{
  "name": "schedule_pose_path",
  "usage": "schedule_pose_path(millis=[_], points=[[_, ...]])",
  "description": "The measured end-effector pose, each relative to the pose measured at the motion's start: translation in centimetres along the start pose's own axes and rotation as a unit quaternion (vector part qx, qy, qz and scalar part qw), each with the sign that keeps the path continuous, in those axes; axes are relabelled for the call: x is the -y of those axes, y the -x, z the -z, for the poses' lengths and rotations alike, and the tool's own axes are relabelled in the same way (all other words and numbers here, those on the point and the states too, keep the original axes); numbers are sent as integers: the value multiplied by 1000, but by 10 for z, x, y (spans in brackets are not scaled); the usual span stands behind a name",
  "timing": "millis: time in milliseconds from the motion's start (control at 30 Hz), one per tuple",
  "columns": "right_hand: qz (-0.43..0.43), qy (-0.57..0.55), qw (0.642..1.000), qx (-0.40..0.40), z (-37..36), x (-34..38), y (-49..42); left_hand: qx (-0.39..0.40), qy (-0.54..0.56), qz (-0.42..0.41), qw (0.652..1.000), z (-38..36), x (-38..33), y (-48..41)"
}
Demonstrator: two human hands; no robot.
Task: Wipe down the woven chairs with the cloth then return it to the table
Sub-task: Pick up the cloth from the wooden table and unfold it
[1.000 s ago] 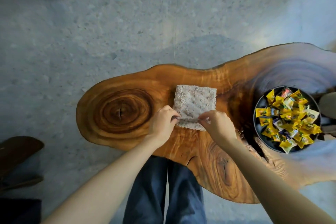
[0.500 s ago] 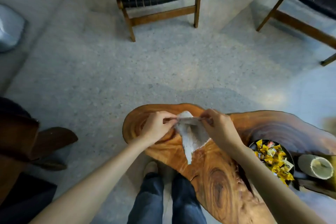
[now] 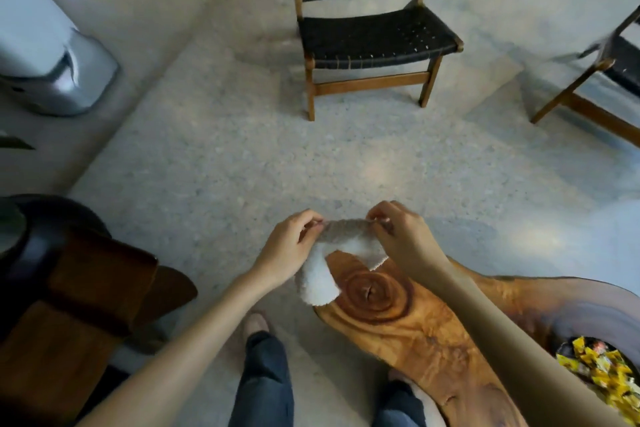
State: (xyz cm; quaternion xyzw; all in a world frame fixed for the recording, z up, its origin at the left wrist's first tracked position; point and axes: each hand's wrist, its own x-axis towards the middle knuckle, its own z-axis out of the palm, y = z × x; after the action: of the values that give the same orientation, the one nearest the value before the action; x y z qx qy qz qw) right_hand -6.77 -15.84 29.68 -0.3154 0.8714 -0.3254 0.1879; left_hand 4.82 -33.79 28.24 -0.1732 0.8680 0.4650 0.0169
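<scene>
Cloth (image 3: 320, 272) above table (image 3: 408, 329) end; chair (image 3: 374, 35) beyond (second chair (image 3: 599, 87) right); candy bowl (image 3: 602, 378) on table.

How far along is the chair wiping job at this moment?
Done: only the pickup. In hand: left hand and right hand pinch the cloth by its top edge above the table end. Left: wiping the near woven chair and the second chair at right, then returning the cloth.

White fluffy cloth (image 3: 317, 282), ring-grained amber wooden table (image 3: 408, 329), black woven chair (image 3: 374, 33), yellow-wrapped candies (image 3: 602, 369)
</scene>
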Motion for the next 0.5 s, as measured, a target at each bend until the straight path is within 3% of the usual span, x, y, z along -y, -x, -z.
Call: schedule_pose_path(millis=[267,500], points=[[17,8,999,-34,-46,106,-91,59,-122,-56,989,148,68,-21],[-33,23,997,-65,-24,115,-150,51,-155,-44,986,199,97,-85]])
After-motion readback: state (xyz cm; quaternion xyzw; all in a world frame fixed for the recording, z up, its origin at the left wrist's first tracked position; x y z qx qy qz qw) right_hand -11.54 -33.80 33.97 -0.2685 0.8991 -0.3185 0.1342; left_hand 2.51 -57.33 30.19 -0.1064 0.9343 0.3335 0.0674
